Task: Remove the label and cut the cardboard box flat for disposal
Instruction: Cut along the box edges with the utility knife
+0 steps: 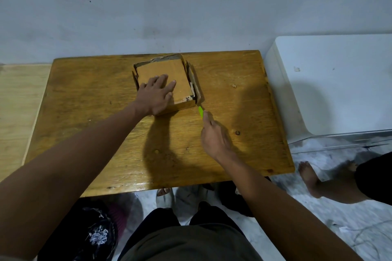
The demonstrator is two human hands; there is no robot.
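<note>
A shallow brown cardboard box (169, 70) lies on the far middle of the wooden table (233, 95), its right side flap (196, 85) folded outward. A scrap of white label with black print (188, 98) shows at its near right corner. My left hand (157, 95) lies flat on the box with fingers spread, pressing it down. My right hand (214, 135) grips a green-handled cutter (200, 111) whose tip meets the box's near right corner.
A white appliance (328, 82) stands just right of the table. Another person's bare foot (311, 178) is on the floor at the right. A black plastic bag (91, 233) and sandals (165, 197) lie under the table's near edge. The wall runs close behind.
</note>
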